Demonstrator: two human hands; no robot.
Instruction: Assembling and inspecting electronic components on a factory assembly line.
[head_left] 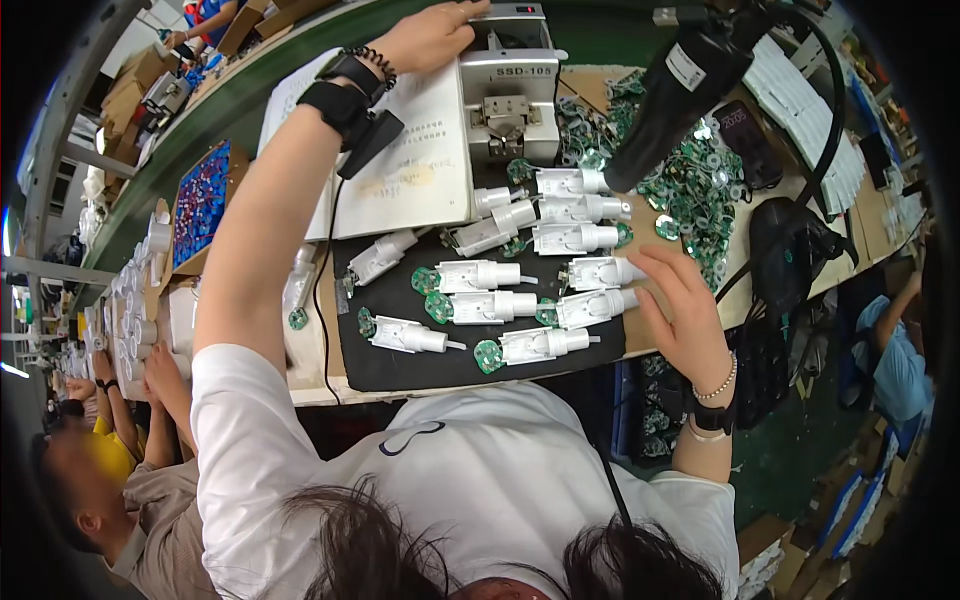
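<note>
My left hand (425, 40) reaches to the upper left side of a grey benchtop machine (512, 95), fingers stretched toward its top, with nothing seen in them. A metal clamp-like fixture sits on the machine's front. My right hand (685, 305) hovers at the right edge of a black mat (400, 372), thumb and fingers apart. Its fingertips are next to the ends of two white plastic housings (605, 272); whether they touch is unclear. Several such housings lie in rows on the mat, each with a small green circuit board (488, 355) at one end.
An open book (400, 165) lies left of the machine. A black tool (680, 80) on a stand hangs over loose green boards (700, 200). Beyond are a phone (750, 145) and white strips (800, 100). A cable (318, 300) crosses the table; a co-worker (150, 520) sits at left.
</note>
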